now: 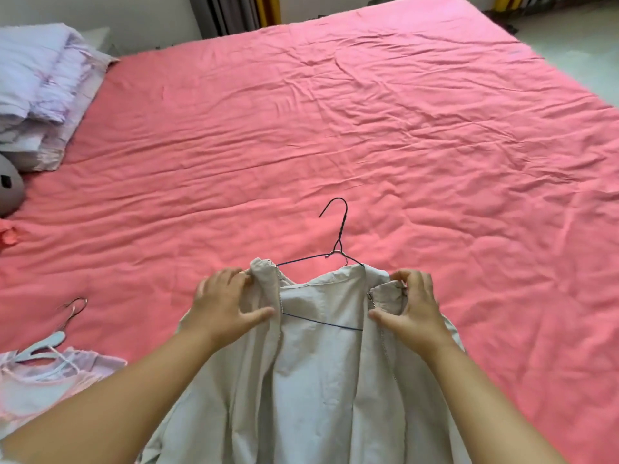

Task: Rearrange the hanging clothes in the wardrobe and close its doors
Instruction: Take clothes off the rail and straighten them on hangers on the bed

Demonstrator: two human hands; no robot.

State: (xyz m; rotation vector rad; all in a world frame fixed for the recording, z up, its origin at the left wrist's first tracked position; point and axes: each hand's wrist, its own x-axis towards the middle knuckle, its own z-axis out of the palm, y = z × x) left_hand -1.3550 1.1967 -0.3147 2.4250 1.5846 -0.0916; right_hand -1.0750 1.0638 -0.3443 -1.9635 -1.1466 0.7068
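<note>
- Two hands on one jacket [311,380], which lies open-fronted on the near middle of the bed [402,128]; wire hanger [338,252] sits inside it, hook pointing far.
- Left hand [227,303] pinches the left collar edge; right hand [408,306] pinches the right collar by the zip. Both grasp cloth, not wire.
- Risk: left hanger shoulder shows bare; lifted now, jacket likely slides off that side.
- Risk: thin wire may bend or twist under uneven pull.
- Risk: open zip lets the fronts spread and slip.
- Second garment [50,373] on its own hanger lies near left, well apart. Wardrobe not in view.
</note>
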